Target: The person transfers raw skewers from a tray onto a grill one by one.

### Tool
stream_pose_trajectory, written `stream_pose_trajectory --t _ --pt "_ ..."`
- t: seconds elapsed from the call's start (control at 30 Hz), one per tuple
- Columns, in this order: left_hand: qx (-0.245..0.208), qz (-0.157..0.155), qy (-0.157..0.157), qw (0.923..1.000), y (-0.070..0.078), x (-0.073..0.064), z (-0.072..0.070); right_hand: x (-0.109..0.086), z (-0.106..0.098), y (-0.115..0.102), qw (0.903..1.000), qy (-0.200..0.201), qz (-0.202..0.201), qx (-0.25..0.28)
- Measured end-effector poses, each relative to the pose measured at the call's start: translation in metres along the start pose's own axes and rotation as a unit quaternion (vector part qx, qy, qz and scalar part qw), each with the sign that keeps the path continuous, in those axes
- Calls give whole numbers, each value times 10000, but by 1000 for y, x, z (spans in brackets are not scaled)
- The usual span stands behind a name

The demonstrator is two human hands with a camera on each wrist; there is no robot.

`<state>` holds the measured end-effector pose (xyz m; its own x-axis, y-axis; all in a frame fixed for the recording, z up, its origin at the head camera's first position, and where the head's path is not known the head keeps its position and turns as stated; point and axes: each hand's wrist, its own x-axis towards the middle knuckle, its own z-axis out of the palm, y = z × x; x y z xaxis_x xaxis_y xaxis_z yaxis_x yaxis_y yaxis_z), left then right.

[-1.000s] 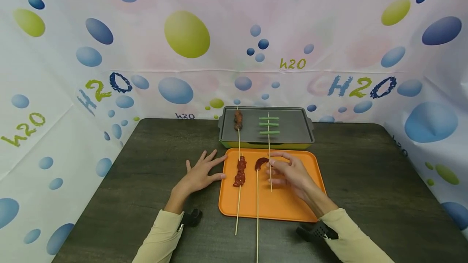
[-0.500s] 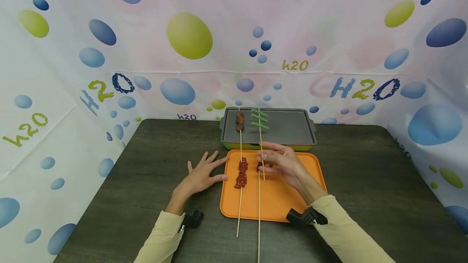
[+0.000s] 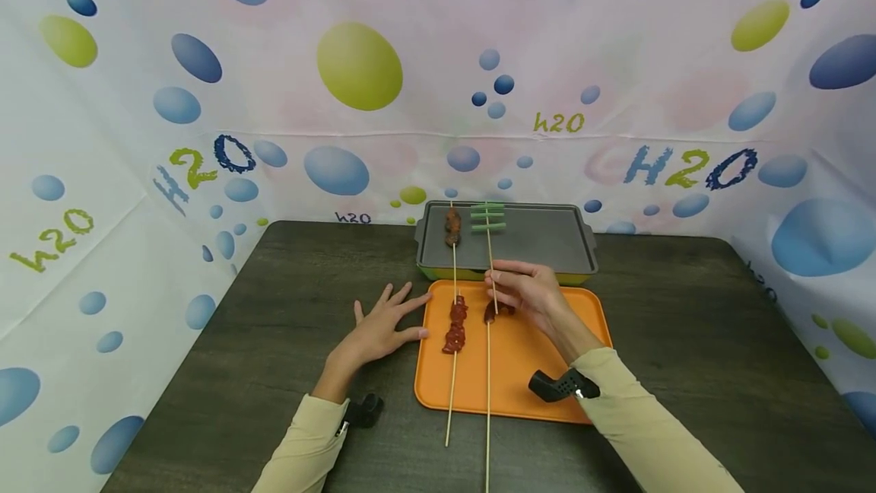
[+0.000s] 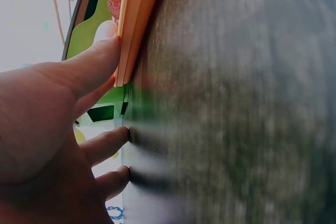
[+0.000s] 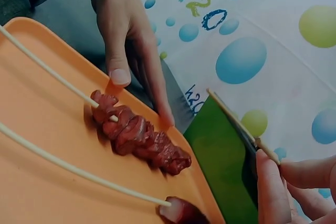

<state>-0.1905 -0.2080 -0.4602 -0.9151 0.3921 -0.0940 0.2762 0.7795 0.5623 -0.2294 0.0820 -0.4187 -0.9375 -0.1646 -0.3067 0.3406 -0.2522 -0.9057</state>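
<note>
My right hand (image 3: 537, 295) pinches the lower stick of a skewer with several green bean-like pieces (image 3: 487, 217). Those pieces overlap the far left part of the grey griddle (image 3: 547, 238), right of a brown meat skewer (image 3: 453, 227). My left hand (image 3: 372, 335) has its fingers spread, thumb and index fingertip at the left rim of the orange tray (image 3: 520, 360). In the left wrist view, two of its other fingertips meet the dark table. A raw red meat skewer (image 5: 142, 135) lies on the tray. Beside it, a skewer with a dark red curled piece (image 5: 181, 211) is partly hidden by my right hand in the head view.
The griddle's green-yellow base (image 3: 582, 278) stands directly behind the tray. Two sticks reach past the tray's front edge over the dark table (image 3: 308, 265). A white curtain with coloured dots (image 3: 582, 59) hangs at the table's back and sides.
My right hand has moved left and forward with the green skewer, so its pieces are now closer to the brown meat skewer. They tilted midway and are level again. My left hand has stayed put.
</note>
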Motion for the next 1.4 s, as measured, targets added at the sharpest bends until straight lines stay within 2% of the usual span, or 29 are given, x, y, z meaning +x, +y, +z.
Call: stream_pose_trajectory --t 0.47,0.83,1.2,1.4 --pt "33 -59 -19 10000 0 2 2 7 -2 4 9998 67 -53 186" --pt "-2 -27 22 10000 -1 2 2 1 -8 8 9990 -147 -285 -327" --pt "-53 -15 -32 10000 0 1 2 -30 -27 11 9930 -434 -724 -826" --pt "-22 -2 -7 10000 -2 3 3 -53 -39 10 9905 -558 -746 -1009"
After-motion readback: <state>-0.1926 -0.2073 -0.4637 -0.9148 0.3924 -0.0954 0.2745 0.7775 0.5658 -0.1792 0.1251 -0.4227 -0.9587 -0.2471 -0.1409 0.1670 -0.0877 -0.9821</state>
